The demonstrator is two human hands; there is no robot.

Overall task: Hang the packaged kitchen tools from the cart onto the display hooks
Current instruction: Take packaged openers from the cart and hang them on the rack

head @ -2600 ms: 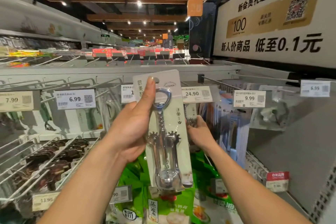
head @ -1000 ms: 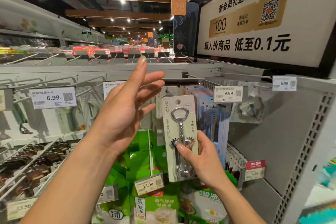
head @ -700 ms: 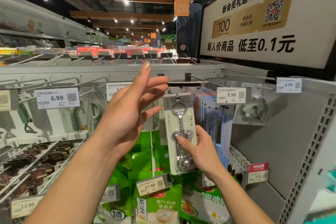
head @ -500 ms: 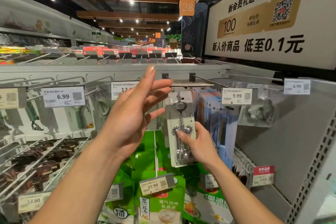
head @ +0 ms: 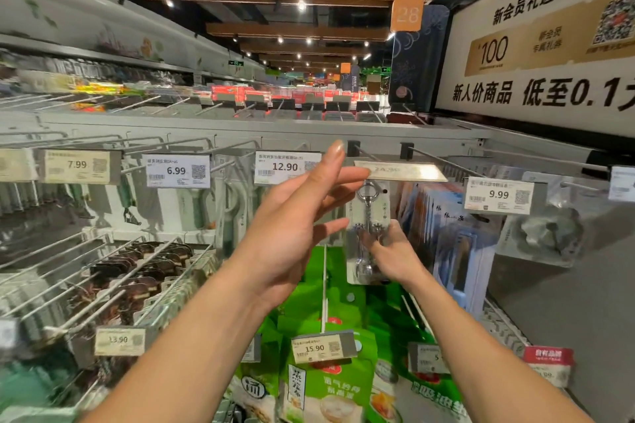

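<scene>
A packaged corkscrew (head: 368, 216), silver on a pale card, hangs upright under the 24.90 price tag (head: 400, 171), which is tipped up flat. My right hand (head: 391, 252) holds the pack's lower half, fingers round its side. The card's top lies below the tag on the display hook (head: 364, 153); the hole is hidden. My left hand (head: 295, 227) floats in front, left of the pack, fingers straight and spread, touching nothing. No cart is in view.
Neighbouring hooks carry blue packs (head: 443, 230) to the right and grey tools (head: 237, 213) to the left. Green bags (head: 323, 385) hang below with a 15.90 tag (head: 321, 347). Bare wire hooks (head: 86, 271) jut out at lower left. A grey side panel (head: 563, 302) closes the right.
My right hand has pushed the corkscrew pack back and up along the hook, under the flipped-up tag. My left hand let go of it earlier and stays spread in front.
</scene>
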